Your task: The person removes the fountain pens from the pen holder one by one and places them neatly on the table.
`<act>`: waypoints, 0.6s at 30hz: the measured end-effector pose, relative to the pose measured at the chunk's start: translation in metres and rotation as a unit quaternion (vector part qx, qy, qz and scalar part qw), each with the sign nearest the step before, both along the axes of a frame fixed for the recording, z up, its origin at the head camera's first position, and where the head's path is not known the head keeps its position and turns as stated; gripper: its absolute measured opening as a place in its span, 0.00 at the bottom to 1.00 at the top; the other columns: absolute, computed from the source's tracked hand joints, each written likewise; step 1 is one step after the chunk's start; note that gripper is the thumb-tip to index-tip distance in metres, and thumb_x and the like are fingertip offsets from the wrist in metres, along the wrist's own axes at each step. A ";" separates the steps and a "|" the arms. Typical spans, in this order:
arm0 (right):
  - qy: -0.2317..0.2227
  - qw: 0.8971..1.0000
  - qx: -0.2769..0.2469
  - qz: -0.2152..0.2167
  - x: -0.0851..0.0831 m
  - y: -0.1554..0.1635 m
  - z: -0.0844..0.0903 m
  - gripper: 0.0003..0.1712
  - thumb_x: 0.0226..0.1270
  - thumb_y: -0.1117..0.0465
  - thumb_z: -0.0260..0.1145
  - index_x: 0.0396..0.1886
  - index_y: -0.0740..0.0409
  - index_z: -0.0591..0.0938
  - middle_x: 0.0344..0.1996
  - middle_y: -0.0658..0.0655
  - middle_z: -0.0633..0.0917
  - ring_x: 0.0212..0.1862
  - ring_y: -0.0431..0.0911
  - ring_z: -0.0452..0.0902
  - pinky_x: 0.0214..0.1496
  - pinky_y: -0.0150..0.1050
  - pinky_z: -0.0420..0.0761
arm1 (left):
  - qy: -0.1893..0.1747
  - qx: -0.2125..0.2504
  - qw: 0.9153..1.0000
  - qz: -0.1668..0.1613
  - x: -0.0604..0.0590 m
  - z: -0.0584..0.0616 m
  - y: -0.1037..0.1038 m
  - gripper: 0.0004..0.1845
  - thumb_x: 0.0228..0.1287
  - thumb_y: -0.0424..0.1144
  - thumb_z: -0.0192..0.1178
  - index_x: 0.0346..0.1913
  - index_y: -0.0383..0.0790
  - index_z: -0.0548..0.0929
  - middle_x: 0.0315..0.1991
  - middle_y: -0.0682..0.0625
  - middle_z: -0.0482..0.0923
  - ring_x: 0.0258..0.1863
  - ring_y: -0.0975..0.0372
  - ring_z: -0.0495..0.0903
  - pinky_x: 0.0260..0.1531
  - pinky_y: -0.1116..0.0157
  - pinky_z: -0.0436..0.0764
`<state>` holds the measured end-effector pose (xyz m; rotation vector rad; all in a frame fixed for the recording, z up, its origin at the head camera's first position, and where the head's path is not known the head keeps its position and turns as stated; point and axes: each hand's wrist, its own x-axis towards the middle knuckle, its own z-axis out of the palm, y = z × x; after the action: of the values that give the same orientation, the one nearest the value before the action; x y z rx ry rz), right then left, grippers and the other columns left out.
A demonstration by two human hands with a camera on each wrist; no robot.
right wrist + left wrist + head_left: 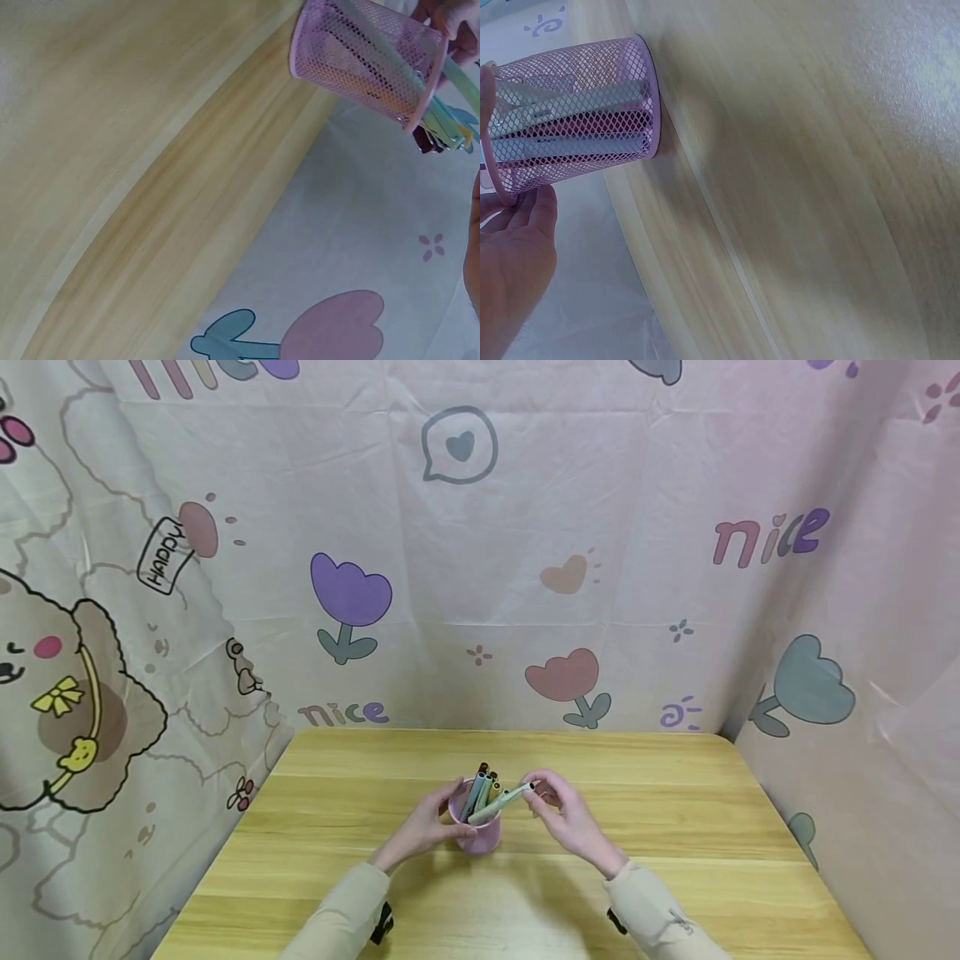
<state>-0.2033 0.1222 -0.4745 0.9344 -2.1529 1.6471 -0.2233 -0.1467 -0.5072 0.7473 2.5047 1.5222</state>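
On the wooden table (675, 827), near the middle, stands a pink mesh cup (480, 837) with pens sticking up out of it. I see my left hand (423, 828) curled around the left side of the cup, holding it. My right hand (564, 814) pinches the top end of a pale green pen (501, 803). That pen leans across the cup's rim, with its low end down inside among the other pens (482, 783). I think the leaning pen could go wrong: if I pull it sideways, it may push on the rim and tip the cup, because the cup looks light. The other pens could then spill out and roll on the table. The pen could also slip, since my fingers hold only its tip. Behind the table hangs a cartoon cloth (465, 543) with tulips and hearts.
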 end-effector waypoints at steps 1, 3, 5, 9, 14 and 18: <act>-0.008 1.000 -0.009 0.005 0.000 0.001 0.000 0.09 0.71 0.75 0.60 0.49 0.71 0.78 0.30 0.64 0.82 0.30 0.31 0.76 0.30 0.37 0.88 | -0.001 0.001 1.000 0.000 0.000 0.000 0.000 0.50 0.55 0.37 0.75 0.74 0.22 0.57 0.72 0.28 0.64 0.70 0.37 0.69 0.74 0.43 0.66; -0.019 0.999 -0.027 0.013 0.000 0.003 0.001 0.09 0.72 0.75 0.58 0.49 0.71 0.77 0.31 0.65 0.81 0.29 0.34 0.77 0.29 0.35 0.88 | -0.003 0.001 1.000 0.001 0.000 0.000 0.000 0.50 0.55 0.36 0.75 0.74 0.22 0.56 0.72 0.28 0.65 0.70 0.37 0.69 0.74 0.42 0.66; -0.024 0.998 -0.047 0.021 -0.001 0.005 0.001 0.09 0.73 0.75 0.56 0.50 0.72 0.76 0.33 0.68 0.82 0.28 0.40 0.78 0.29 0.36 0.87 | -0.006 0.001 1.000 0.003 0.000 0.000 0.000 0.51 0.55 0.36 0.75 0.74 0.22 0.56 0.72 0.28 0.65 0.70 0.37 0.69 0.73 0.42 0.66; -0.025 0.995 -0.092 0.033 -0.002 0.006 0.003 0.08 0.75 0.75 0.53 0.49 0.75 0.73 0.41 0.69 0.85 0.29 0.47 0.80 0.28 0.36 0.87 | -0.009 -0.003 1.000 0.006 -0.001 -0.001 0.000 0.51 0.54 0.36 0.75 0.75 0.22 0.56 0.72 0.28 0.65 0.71 0.37 0.68 0.73 0.42 0.66; -0.035 0.989 -0.137 0.047 -0.004 0.011 0.005 0.09 0.78 0.73 0.48 0.50 0.79 0.67 0.48 0.49 0.88 0.30 0.43 0.81 0.28 0.36 0.87 | -0.007 -0.006 1.000 0.005 -0.002 -0.003 0.000 0.52 0.54 0.38 0.75 0.75 0.22 0.56 0.72 0.29 0.64 0.71 0.37 0.67 0.74 0.41 0.65; -0.049 0.985 -0.157 0.057 -0.006 0.016 0.007 0.09 0.82 0.70 0.43 0.54 0.73 0.63 0.47 0.48 0.89 0.30 0.42 0.83 0.28 0.38 0.89 | -0.006 -0.005 1.000 0.001 -0.002 -0.003 0.000 0.52 0.55 0.39 0.75 0.75 0.21 0.55 0.73 0.28 0.64 0.71 0.36 0.67 0.74 0.41 0.65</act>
<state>-0.2095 0.1386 -0.4676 0.9089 -1.8496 2.0522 -0.2250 -0.1466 -0.5103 0.7312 2.5037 1.5085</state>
